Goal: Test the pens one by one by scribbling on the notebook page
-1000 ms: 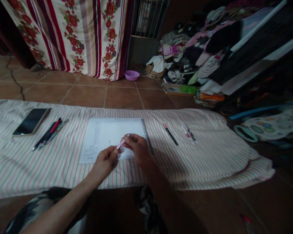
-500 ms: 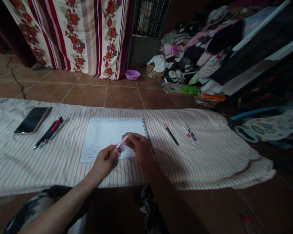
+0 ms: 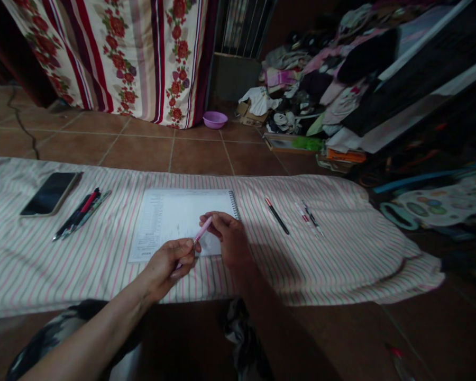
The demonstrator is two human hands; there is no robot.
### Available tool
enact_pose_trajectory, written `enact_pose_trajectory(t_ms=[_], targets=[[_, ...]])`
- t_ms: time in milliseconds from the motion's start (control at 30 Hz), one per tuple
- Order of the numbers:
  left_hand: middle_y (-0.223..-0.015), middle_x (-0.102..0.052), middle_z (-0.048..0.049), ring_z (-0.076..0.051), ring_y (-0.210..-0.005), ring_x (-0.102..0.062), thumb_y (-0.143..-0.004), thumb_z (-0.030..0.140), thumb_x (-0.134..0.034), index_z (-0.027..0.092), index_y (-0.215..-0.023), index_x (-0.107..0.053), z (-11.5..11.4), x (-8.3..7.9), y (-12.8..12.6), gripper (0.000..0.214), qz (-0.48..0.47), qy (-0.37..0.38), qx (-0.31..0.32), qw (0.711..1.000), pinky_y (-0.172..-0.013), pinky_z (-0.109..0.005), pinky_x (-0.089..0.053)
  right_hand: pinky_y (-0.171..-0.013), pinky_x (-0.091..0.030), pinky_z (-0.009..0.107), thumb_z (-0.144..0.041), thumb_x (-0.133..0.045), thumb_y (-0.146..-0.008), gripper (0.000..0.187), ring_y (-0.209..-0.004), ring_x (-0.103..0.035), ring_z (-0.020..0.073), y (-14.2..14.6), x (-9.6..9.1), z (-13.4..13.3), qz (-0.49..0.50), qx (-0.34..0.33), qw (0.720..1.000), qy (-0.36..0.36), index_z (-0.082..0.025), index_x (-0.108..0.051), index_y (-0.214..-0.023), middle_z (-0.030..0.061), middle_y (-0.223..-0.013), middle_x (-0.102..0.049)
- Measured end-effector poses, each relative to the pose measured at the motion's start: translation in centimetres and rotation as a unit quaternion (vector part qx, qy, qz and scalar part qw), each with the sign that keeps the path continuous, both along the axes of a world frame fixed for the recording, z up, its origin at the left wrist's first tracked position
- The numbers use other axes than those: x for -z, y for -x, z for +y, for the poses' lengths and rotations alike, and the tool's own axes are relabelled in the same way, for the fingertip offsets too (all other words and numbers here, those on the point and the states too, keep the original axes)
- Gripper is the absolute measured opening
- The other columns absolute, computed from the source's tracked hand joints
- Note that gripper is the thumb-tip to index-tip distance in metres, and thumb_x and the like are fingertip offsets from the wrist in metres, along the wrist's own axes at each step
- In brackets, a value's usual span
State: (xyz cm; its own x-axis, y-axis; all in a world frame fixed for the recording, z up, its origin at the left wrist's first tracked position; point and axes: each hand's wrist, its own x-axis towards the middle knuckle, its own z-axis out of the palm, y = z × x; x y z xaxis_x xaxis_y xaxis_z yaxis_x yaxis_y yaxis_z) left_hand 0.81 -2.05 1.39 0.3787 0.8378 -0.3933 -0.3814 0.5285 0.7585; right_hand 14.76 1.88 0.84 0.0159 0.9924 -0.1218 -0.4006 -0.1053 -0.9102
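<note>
A pink pen (image 3: 201, 232) is held at both ends above the near edge of a spiral notebook (image 3: 174, 218). My left hand (image 3: 167, 263) is closed around its lower end. My right hand (image 3: 229, 236) pinches its upper end with fingertips pressed together. The notebook lies open on a striped cloth (image 3: 333, 254) spread over the tiled floor. A black pen with a red end (image 3: 276, 215) lies just right of the notebook, and two thin pens (image 3: 309, 217) lie further right.
At the left of the cloth lie a dark phone (image 3: 49, 193) and a bundle of several pens (image 3: 80, 214). Behind stand a floral curtain (image 3: 143, 58), a purple bowl (image 3: 214, 119) and a heap of clothes (image 3: 321, 90). Toys and clutter (image 3: 436, 203) sit at right.
My left hand has slid a little down and toward me along the pink pen, so more of the pen shows between my hands. My right hand stays at the upper end.
</note>
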Motion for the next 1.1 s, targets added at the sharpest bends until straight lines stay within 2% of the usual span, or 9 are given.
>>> enact_pose_trajectory(t_ms=[100,200,367,433,600,733,800,933,1100], targets=[[-0.045,-0.028,0.0095,-0.001,-0.037,-0.019,-0.069,0.036,-0.066,0.011,-0.069,-0.059,0.2,0.2,0.1,0.027,0.034,-0.034,-0.026,0.999,-0.039,-0.02,-0.009,-0.081,-0.051,0.034,-0.042,-0.067,-0.069,0.028,-0.081,-0.066,0.0181,0.1,0.1,0.0,0.007,-0.032,0.999,0.013,-0.017,-0.068,-0.082,0.0059,-0.084,-0.071],[-0.045,-0.03,0.0091,-0.002,-0.038,-0.021,-0.07,0.04,-0.065,0.012,-0.07,-0.058,0.1,0.6,0.0,0.029,0.065,-0.053,-0.055,0.995,-0.04,-0.019,-0.014,-0.083,-0.05,0.035,-0.047,-0.067,-0.067,0.036,-0.086,-0.065,0.0188,0.2,0.4,0.1,0.026,-0.035,0.998,0.034,-0.016,-0.067,-0.086,0.0075,-0.09,-0.07],[-0.045,-0.032,0.009,-0.003,-0.04,-0.025,-0.067,0.044,-0.067,0.014,-0.072,-0.058,-0.2,0.9,-0.3,0.032,0.105,-0.049,-0.077,0.99,-0.041,-0.018,-0.021,-0.069,-0.052,0.028,-0.041,-0.075,-0.059,0.028,-0.062,-0.06,0.0109,0.2,0.8,0.3,-0.017,0.005,0.997,0.07,-0.016,-0.064,-0.065,0.0003,-0.066,-0.065],[-0.045,-0.032,0.0091,-0.003,-0.04,-0.026,-0.066,0.046,-0.068,0.014,-0.071,-0.058,-0.2,0.9,-0.3,0.034,0.115,-0.042,-0.074,0.99,-0.041,-0.018,-0.022,-0.067,-0.052,0.027,-0.039,-0.075,-0.059,0.025,-0.058,-0.057,0.0093,0.1,0.7,0.3,-0.027,0.018,0.997,0.073,-0.016,-0.064,-0.063,-0.0012,-0.062,-0.063],[-0.044,-0.03,0.0091,-0.003,-0.04,-0.026,-0.066,0.043,-0.069,0.013,-0.07,-0.059,-0.1,0.7,-0.3,0.032,0.109,-0.029,-0.078,0.991,-0.041,-0.018,-0.024,-0.073,-0.051,0.027,-0.035,-0.071,-0.063,0.02,-0.074,-0.061,0.0132,-0.1,0.4,0.3,-0.049,0.01,0.998,0.041,-0.017,-0.07,-0.07,0.0029,-0.079,-0.069],[-0.045,-0.029,0.0096,-0.002,-0.039,-0.023,-0.066,0.043,-0.068,0.013,-0.069,-0.058,0.0,0.7,-0.3,0.032,0.101,-0.033,-0.081,0.991,-0.04,-0.018,-0.023,-0.077,-0.052,0.031,-0.041,-0.068,-0.066,0.028,-0.082,-0.064,0.0166,0.1,0.3,0.1,-0.001,-0.027,0.999,0.038,-0.018,-0.068,-0.082,0.0052,-0.089,-0.069],[-0.045,-0.03,0.0096,-0.002,-0.039,-0.024,-0.065,0.044,-0.068,0.013,-0.069,-0.057,-0.1,0.8,-0.4,0.033,0.112,-0.035,-0.089,0.989,-0.04,-0.017,-0.022,-0.075,-0.052,0.032,-0.045,-0.068,-0.065,0.032,-0.078,-0.064,0.0161,0.3,0.5,0.1,0.011,-0.03,0.998,0.05,-0.017,-0.066,-0.082,0.005,-0.087,-0.069],[-0.044,-0.032,0.0094,-0.003,-0.039,-0.027,-0.065,0.044,-0.069,0.014,-0.072,-0.057,-0.2,1.2,-0.6,0.033,0.132,-0.033,-0.085,0.987,-0.041,-0.017,-0.021,-0.07,-0.052,0.029,-0.04,-0.074,-0.059,0.027,-0.065,-0.06,0.0122,0.2,1.0,0.3,-0.032,0.009,0.997,0.076,-0.016,-0.064,-0.067,0.0005,-0.068,-0.065],[-0.043,-0.028,0.0105,-0.002,-0.038,-0.023,-0.067,0.044,-0.067,0.012,-0.072,-0.059,-0.2,1.1,-0.5,0.034,0.093,-0.037,-0.063,0.993,-0.041,-0.019,-0.021,-0.076,-0.05,0.027,-0.036,-0.07,-0.063,0.022,-0.08,-0.063,0.0146,-0.1,0.8,0.3,-0.02,0.0,0.998,0.059,-0.017,-0.069,-0.075,0.0042,-0.082,-0.069]])
